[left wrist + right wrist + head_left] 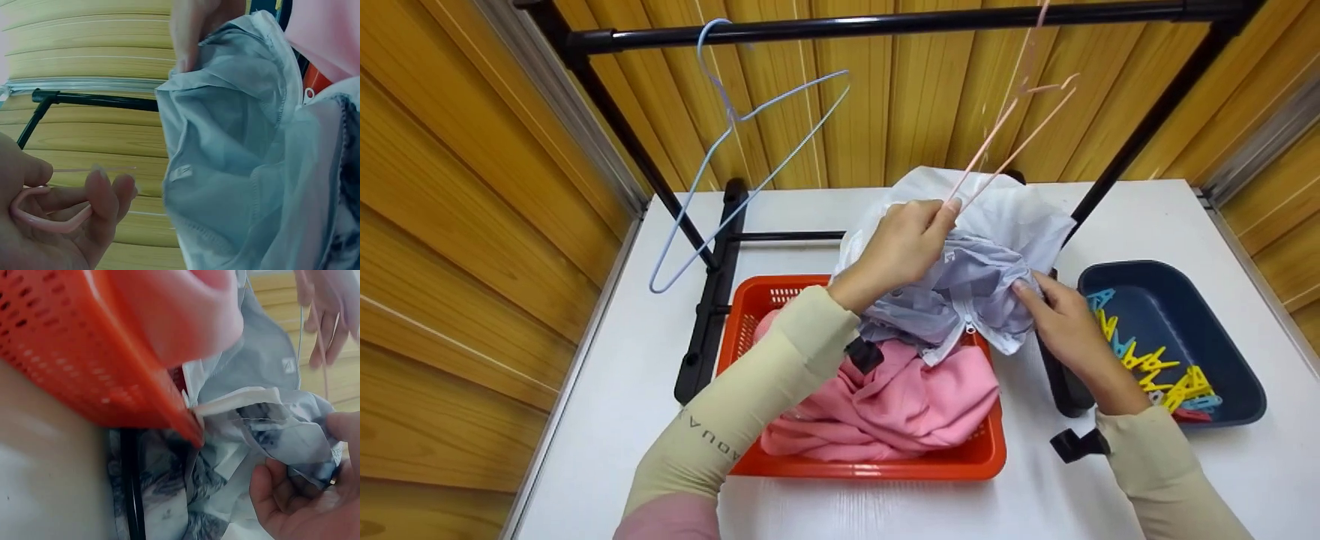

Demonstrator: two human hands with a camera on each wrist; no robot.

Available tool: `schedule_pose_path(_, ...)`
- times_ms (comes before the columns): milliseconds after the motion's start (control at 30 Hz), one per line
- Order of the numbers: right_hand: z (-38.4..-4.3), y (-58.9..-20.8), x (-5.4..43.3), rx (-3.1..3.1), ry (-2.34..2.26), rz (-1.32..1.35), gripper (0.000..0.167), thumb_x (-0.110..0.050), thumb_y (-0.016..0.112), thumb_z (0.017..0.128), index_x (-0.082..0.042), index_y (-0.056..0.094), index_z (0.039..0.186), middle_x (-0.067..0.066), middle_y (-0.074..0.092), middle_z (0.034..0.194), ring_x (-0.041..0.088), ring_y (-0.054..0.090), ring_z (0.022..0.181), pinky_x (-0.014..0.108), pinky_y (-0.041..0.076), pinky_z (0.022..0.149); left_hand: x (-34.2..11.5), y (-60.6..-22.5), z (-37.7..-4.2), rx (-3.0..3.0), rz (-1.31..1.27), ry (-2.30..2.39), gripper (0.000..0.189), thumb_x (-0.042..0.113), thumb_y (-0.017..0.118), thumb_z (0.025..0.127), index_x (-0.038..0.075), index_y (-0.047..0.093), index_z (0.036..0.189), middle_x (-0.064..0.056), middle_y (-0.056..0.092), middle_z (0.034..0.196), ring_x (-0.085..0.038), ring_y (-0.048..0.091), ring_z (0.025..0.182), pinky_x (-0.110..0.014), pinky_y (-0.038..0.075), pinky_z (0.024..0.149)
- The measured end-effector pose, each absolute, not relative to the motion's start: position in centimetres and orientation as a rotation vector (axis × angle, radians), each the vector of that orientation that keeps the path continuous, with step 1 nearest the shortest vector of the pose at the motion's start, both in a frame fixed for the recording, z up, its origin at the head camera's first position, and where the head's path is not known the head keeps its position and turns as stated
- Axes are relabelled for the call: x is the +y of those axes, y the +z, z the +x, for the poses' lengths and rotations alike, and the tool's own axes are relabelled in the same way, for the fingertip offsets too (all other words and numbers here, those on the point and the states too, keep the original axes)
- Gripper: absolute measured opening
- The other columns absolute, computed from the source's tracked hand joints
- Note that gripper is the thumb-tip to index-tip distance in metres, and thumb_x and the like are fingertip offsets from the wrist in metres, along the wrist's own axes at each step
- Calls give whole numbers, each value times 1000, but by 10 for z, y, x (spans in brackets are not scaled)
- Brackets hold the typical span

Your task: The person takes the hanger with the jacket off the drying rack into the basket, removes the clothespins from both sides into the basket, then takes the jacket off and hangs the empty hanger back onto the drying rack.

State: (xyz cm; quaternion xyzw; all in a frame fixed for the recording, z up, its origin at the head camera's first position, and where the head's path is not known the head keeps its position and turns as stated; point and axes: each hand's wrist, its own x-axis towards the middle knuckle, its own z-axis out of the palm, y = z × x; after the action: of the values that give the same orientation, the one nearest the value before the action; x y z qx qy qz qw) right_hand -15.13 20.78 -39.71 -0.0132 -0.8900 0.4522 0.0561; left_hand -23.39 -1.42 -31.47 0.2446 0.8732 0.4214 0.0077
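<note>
My left hand (907, 236) grips one end of a pink wire hanger (988, 142), whose upper part reaches up to the black rail. In the left wrist view the bent end of this hanger lies between thumb and curled fingers. A thin grey-white zip jacket (986, 262) is bunched below and beside that hand, over the back of the red basket (870, 470). The jacket's opening faces the left wrist camera, with a small label inside. At the jacket's right edge, my right hand (1065, 330) pinches the cloth between thumb and fingers. Pink cloth (885, 405) fills the basket's front.
A black rack's top rail (885, 27) spans the back, with a blue hanger (731, 114) hanging at its left. To the right stands a dark blue basin (1174, 307) holding several yellow, blue and red clothespins (1189, 386). The rack's feet flank the basket on the white table (780, 506).
</note>
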Motion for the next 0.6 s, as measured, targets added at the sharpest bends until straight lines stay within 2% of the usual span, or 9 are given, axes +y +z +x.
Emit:
schedule_pose_path(67,-149,-396,202,-2681,1398,-24,31,-23,52,99,-2,67,117,7,66,92,-5,52,80,11,40,72,-10,-318,-234,2722,753,1304,41,35,40,103,15,51,69,4,37,61,-11,39,59,-23,30,55)
schedule_pose_path(167,-145,-394,194,-2661,1433,31,23,-17,54,98,-1,69,103,-2,56,73,2,51,70,16,40,64,-5,-322,-232,2682,763,1302,38,36,40,103,13,64,84,2,49,65,-12,51,63,-23,38,61)
schedule_pose_path(267,-140,-392,186,-2661,1425,105,19,-13,54,98,-1,68,96,-6,51,69,3,49,67,17,39,62,-3,-325,-229,2650,804,1299,38,37,39,103,14,68,95,2,56,71,-12,56,71,-24,42,67)
schedule_pose_path(400,-134,-389,175,-2612,1428,218,14,-7,57,95,-5,69,89,-7,51,68,3,49,67,17,39,63,-5,-328,-225,2541,902,1334,48,40,32,104,11,65,86,2,54,66,-12,53,64,-23,41,65)
schedule_pose_path(467,-130,-388,169,-2577,1432,290,14,-3,58,93,-7,69,86,-7,53,69,3,49,68,17,39,63,-8,-329,-225,2457,945,1364,52,40,29,105,10,67,86,2,59,67,-10,57,65,-21,43,67)
schedule_pose_path(600,-121,-383,157,-2526,1417,447,15,3,59,90,-7,70,87,-7,57,73,2,50,70,16,40,64,-14,-330,-225,2404,1032,1319,48,34,31,106,12,73,102,0,72,88,-7,65,85,-18,46,81)
